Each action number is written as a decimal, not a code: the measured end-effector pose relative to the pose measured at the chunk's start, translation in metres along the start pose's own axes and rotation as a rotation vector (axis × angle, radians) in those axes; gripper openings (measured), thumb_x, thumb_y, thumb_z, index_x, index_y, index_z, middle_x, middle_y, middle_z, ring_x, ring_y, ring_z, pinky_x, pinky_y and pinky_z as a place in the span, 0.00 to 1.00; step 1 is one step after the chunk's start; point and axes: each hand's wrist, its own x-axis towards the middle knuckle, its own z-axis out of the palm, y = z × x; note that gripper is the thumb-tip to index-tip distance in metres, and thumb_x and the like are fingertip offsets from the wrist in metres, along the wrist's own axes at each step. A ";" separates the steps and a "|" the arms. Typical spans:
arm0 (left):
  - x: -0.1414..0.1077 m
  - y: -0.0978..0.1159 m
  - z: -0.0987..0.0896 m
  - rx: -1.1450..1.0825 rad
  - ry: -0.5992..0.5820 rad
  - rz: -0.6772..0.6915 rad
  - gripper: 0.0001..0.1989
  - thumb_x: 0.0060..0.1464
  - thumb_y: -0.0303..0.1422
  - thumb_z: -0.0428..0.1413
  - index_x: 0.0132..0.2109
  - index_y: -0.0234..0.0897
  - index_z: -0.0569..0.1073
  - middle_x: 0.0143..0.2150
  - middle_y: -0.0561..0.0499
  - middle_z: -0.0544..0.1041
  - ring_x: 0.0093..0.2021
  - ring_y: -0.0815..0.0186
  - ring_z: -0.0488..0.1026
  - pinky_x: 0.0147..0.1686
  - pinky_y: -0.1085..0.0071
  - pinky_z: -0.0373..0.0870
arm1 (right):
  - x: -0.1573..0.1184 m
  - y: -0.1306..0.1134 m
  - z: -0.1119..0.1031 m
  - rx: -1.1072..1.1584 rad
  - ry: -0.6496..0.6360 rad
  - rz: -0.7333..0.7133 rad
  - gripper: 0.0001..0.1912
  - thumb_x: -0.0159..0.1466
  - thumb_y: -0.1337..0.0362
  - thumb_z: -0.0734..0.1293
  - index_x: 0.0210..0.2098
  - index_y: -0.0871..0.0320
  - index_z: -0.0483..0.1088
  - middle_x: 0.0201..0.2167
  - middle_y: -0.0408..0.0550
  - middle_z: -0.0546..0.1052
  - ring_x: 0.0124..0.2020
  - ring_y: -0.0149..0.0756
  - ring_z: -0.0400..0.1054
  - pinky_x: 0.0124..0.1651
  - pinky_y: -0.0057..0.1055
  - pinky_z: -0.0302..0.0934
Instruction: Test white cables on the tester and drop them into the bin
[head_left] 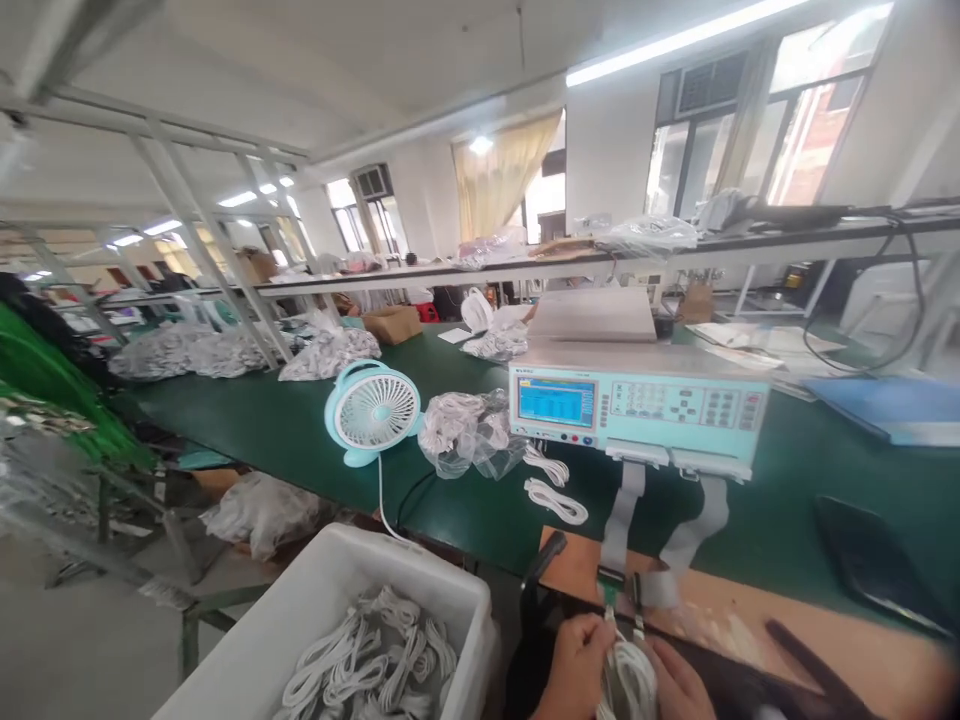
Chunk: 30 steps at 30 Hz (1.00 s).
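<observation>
Low in the head view, a coiled white cable (632, 680) lies between my two hands. My left hand (579, 660) is closed, its thumb and fingers pinching one end of the cable just below a small green circuit board (609, 590). My right hand (677, 682) is curled round the other side of the coil, near its second plug (638, 628). Both plugs are at the test boards on the ends of grey ribbon cables (621, 515); whether they are fully seated I cannot tell. The ribbons run up to a light-blue tester (637, 410) with a lit screen.
A white bin (472, 600) holding several coiled cables stands at left. On the green table (277, 430) are a small blue fan (377, 410), bagged cables (469, 430), two loose coils (555, 500) and a dark phone (877, 560). A shelf (450, 272) crosses behind.
</observation>
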 end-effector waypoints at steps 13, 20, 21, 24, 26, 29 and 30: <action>-0.008 0.014 -0.002 -0.106 -0.079 -0.029 0.23 0.49 0.50 0.55 0.26 0.31 0.73 0.21 0.55 0.63 0.24 0.72 0.58 0.25 0.75 0.56 | -0.040 -0.005 -0.013 -0.221 -0.104 -0.226 0.13 0.60 0.53 0.65 0.29 0.56 0.70 0.25 0.43 0.69 0.28 0.35 0.62 0.32 0.28 0.58; -0.008 0.018 -0.003 0.012 -0.053 0.024 0.21 0.52 0.46 0.53 0.26 0.32 0.75 0.23 0.52 0.67 0.27 0.68 0.61 0.30 0.73 0.58 | -0.015 -0.004 -0.006 -0.023 -0.004 -0.059 0.22 0.53 0.46 0.69 0.22 0.57 0.61 0.16 0.36 0.58 0.19 0.28 0.50 0.22 0.26 0.48; -0.007 0.018 -0.003 0.008 -0.055 0.023 0.20 0.52 0.45 0.53 0.26 0.31 0.75 0.24 0.52 0.67 0.28 0.68 0.61 0.30 0.73 0.58 | -0.013 -0.004 -0.005 -0.017 -0.003 -0.037 0.22 0.52 0.45 0.69 0.21 0.57 0.60 0.16 0.36 0.58 0.18 0.28 0.49 0.22 0.26 0.47; -0.007 0.017 -0.003 -0.010 -0.067 0.018 0.19 0.52 0.45 0.53 0.26 0.32 0.74 0.22 0.54 0.65 0.27 0.69 0.60 0.30 0.73 0.57 | -0.007 -0.003 -0.004 -0.014 0.011 -0.024 0.23 0.50 0.45 0.70 0.21 0.57 0.61 0.16 0.36 0.58 0.18 0.27 0.49 0.22 0.26 0.46; -0.006 0.015 -0.003 -0.014 -0.072 0.021 0.20 0.52 0.45 0.53 0.24 0.32 0.72 0.21 0.55 0.63 0.25 0.70 0.58 0.28 0.74 0.56 | -0.005 -0.001 -0.005 -0.017 0.025 -0.025 0.22 0.49 0.46 0.71 0.21 0.57 0.62 0.16 0.36 0.60 0.18 0.27 0.50 0.22 0.26 0.46; -0.004 0.012 -0.005 -0.024 -0.086 0.015 0.20 0.51 0.45 0.53 0.23 0.33 0.70 0.21 0.56 0.62 0.25 0.71 0.57 0.27 0.75 0.54 | -0.002 0.001 -0.005 -0.029 0.022 -0.038 0.21 0.49 0.47 0.71 0.22 0.59 0.65 0.16 0.37 0.62 0.19 0.28 0.51 0.23 0.26 0.47; -0.003 0.011 -0.006 -0.025 -0.099 0.009 0.20 0.52 0.45 0.53 0.23 0.33 0.70 0.21 0.56 0.62 0.25 0.72 0.56 0.27 0.75 0.54 | -0.001 0.000 -0.005 -0.033 0.019 -0.049 0.21 0.50 0.47 0.71 0.22 0.59 0.66 0.16 0.38 0.62 0.19 0.28 0.51 0.23 0.26 0.48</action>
